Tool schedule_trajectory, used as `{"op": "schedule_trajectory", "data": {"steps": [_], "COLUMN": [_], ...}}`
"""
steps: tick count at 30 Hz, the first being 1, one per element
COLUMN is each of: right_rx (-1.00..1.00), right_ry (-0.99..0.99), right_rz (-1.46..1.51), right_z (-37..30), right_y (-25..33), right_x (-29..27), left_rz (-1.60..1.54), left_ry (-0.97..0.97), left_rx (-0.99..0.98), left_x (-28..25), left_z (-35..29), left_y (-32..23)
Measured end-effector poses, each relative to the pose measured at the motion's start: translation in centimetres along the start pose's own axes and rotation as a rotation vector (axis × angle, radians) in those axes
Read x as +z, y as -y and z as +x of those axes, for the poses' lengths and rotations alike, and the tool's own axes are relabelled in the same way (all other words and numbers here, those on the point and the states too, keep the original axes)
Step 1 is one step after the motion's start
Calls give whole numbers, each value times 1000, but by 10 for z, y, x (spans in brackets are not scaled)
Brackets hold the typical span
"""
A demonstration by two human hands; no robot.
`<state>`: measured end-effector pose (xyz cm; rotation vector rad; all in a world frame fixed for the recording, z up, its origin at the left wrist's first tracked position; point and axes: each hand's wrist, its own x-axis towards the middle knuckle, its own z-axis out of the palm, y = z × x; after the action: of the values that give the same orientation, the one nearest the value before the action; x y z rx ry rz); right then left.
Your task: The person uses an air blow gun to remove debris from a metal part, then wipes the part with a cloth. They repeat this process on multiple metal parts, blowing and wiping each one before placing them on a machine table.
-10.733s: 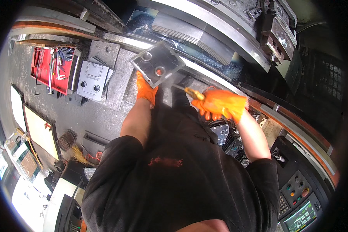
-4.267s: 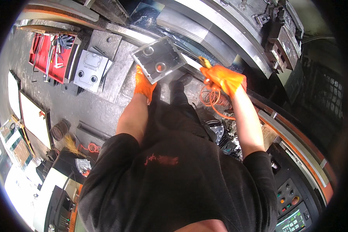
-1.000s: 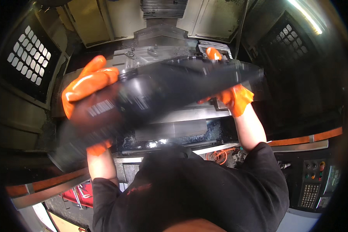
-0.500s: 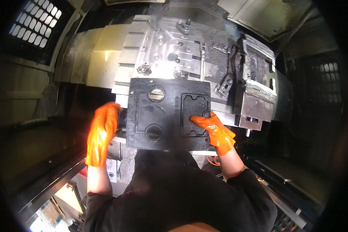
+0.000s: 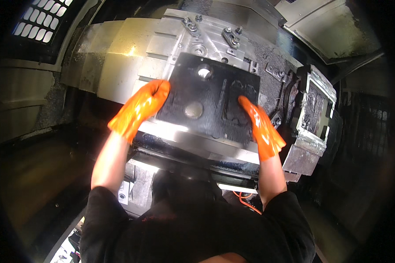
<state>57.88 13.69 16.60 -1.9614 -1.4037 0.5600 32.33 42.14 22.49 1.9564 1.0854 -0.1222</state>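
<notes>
Spanning the centre of the frame, a dark plate [image 5: 210, 96] sat turned slightly clockwise, with two round openings in its left half, one above the other, and a recessed outline toward its right side. The left hand [image 5: 144, 106], in an orange glove, grasped the plate's left edge, its fingers partly hidden. The right hand [image 5: 262, 127], gloved alike, grasped the right edge, with its thumb laid over the upper face. Whether the plate touched the metal fixture [image 5: 173, 63] behind it could not be told.

Just beyond the plate's upper edge, two bolted clamps stood on the fixture, a left clamp [image 5: 191, 27] and a right clamp [image 5: 231, 39]. A pale metal ledge [image 5: 162, 129] ran below the plate. Right of centre, near the right hand, was a blocky vise [image 5: 314, 109] with a light frame.

Stepped metal covers [image 5: 114, 61] filled the area left of the fixture, and a grilled window [image 5: 39, 24] showed at the upper left. A pale panel [image 5: 333, 33] slanted across the upper right. At the lower centre-right, an orange hose [image 5: 246, 203] curved beside the person's dark shirt [image 5: 197, 223].
</notes>
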Motion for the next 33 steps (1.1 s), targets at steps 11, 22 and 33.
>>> {"op": "schedule_trajectory", "data": {"steps": [11, 22, 33], "right_rx": [952, 874, 801], "right_ry": [253, 178, 129], "right_rz": [-93, -141, -56], "right_z": [160, 159, 148], "right_y": [25, 18, 0], "right_x": [-2, 9, 20], "left_rz": [-194, 38, 527], "left_ry": [80, 21, 13], "left_rx": [34, -19, 132], "left_x": [21, 23, 21], "left_z": [154, 158, 171], "left_y": [54, 36, 15]}}
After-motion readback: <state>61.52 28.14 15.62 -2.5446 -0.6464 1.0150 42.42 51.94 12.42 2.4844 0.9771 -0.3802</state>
